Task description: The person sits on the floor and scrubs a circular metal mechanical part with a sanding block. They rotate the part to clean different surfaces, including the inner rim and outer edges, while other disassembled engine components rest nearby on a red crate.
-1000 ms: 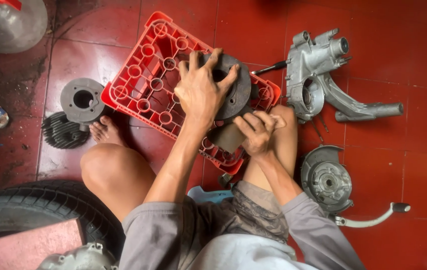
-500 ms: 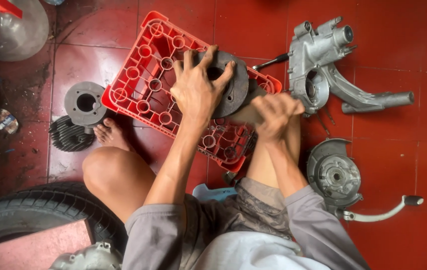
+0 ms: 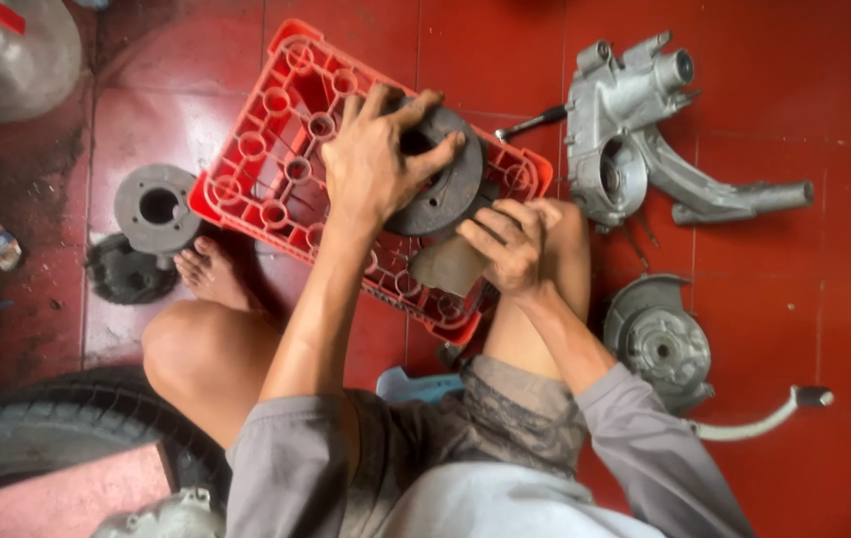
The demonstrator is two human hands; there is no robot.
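head cam | looks steeply down | near | crate [image 3: 276, 159] centre frame

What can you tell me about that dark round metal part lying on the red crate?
The dark grey round metal disc looks like cast metal, dull and grimy, with a hollow near its middle. It lies nearly flat on the overturned red plastic crate. The left hand spreads over it, fingers gripping its rim. The right hand presses a worn greyish sheet against its lower edge.

grey engine casing [image 3: 635, 139] | brake plate [image 3: 660, 344] | tyre [image 3: 57, 428] | round flange [image 3: 156, 207] | kick lever [image 3: 759, 418]
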